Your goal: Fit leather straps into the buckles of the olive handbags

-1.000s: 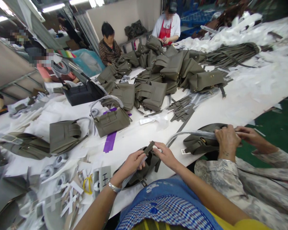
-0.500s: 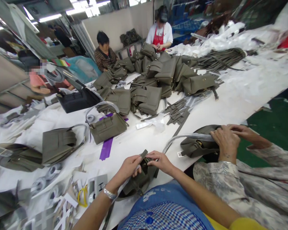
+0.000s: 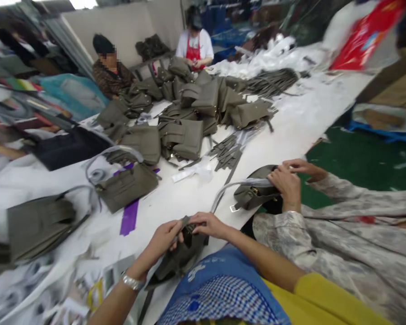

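My left hand (image 3: 165, 234), with a silver bangle at the wrist, is closed on a short olive strap of a handbag (image 3: 181, 257) that leans against my apron. Beside it, my right hand (image 3: 208, 224) grips the same strap from the other side, its fingers bent at the upper edge. The two hands almost meet, and the small part between the fingertips is blurred and partly hidden. The olive handbag rests at the table's near edge.
At my right, a co-worker's hands (image 3: 287, 183) work on another olive handbag (image 3: 253, 192) with a plastic-wrapped handle. More olive bags (image 3: 203, 97) are heaped mid-table beside loose strips (image 3: 226, 151). Purple tape (image 3: 129, 217) and a yellow-handled tool (image 3: 94, 293) lie leftward. Two people sit opposite.
The view has swung to the right, so the scene has shifted left. Both my hands keep their hold on the strap, with little change in their pose.
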Action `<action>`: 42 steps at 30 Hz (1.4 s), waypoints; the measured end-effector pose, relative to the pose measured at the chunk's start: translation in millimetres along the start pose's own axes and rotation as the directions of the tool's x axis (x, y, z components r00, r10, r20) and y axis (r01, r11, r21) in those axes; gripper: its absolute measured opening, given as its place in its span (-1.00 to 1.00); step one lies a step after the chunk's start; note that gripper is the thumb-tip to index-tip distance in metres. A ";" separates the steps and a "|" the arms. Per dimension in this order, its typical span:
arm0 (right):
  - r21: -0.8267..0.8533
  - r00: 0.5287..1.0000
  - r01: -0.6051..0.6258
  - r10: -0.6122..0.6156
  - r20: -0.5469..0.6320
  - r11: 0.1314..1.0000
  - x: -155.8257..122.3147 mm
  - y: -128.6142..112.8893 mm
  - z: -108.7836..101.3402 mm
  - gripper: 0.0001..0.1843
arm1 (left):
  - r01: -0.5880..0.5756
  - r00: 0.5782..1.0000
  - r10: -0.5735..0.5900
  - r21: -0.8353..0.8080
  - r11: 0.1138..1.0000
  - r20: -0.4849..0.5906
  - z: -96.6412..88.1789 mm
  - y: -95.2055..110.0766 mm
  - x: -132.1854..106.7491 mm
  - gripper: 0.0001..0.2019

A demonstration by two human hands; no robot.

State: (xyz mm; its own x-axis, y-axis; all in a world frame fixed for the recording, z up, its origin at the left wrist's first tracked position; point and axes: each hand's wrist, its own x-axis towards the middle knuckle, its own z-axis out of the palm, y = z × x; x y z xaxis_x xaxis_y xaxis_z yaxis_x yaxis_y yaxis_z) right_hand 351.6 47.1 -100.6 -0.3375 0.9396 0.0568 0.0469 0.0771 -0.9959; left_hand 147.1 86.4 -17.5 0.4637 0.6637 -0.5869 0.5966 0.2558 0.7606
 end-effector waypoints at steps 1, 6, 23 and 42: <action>-0.006 1.000 -0.004 0.004 -0.007 1.000 1.1 -0.5 1.0 -0.63 | 0.008 1.000 -0.008 -0.003 1.000 0.001 -1.1 2.2 -1.5 -0.49; -0.070 0.997 -0.005 -0.001 -0.081 0.998 1.2 -2.5 16.8 -0.69 | 0.052 0.999 -0.049 0.142 0.989 -0.020 -9.6 1.9 -11.9 -0.50; -0.225 0.981 0.037 -0.078 -0.176 0.974 -17.5 -0.4 39.1 -0.73 | 0.039 0.994 0.053 0.751 0.659 -0.097 8.6 28.8 -10.8 -0.68; -0.239 0.988 0.011 -0.047 -0.145 0.971 -21.8 -6.7 44.6 -0.79 | 0.007 0.997 0.060 0.776 0.630 -0.057 24.2 23.3 -2.1 -0.68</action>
State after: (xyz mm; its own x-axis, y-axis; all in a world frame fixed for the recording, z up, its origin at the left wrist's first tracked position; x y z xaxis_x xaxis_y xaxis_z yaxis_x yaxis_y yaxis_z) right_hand 316.7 11.2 -98.3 -0.1999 0.9733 0.1129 0.2667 0.1649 -0.9496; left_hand 175.9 74.0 -5.3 0.4604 0.7168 -0.5236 0.8876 -0.3800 0.2603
